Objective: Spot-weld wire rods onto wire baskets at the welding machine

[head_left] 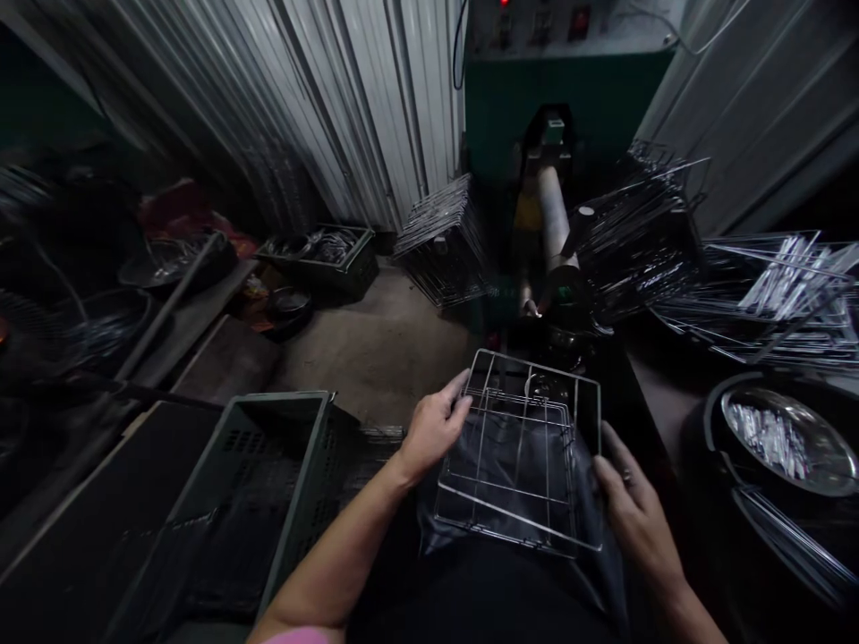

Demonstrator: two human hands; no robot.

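Fingers (458,409) of L hand (429,434): thumb & index pinching upper L corner of wire frame (517,484). R hand (634,505): fingertips at frame's R edge, thumb tip by the wire; closed on it or merely resting, can't tell.

Wire frame, qty uncertain: held tilted over dark cloth (493,581), btwn both hands. Landmark for all below.

L of frame: green crate (304,474), dark contents. Beyond frame: wire rack stack (443,237); pale cylinder (554,210), on or by a machine. R of frame: dark tub (712,425) w/ a metal bowl (829,447) of shiny pcs; farther, loose rods (795,277).

Risks (judged): R side may drop if that hold is only a light touch; L corner alone then takes the wt & the frame could swing. Lower wires may snag cloth, being close over it. Far edge could knock dark parts just beyond, poor light being the cause.

Unclear: two wire layers, one folded pc or two stacked, n/k. Frame/cloth contact n/k. Crate contents too dark to ID. Tub cut off at R margin. R fingers partly hidden.
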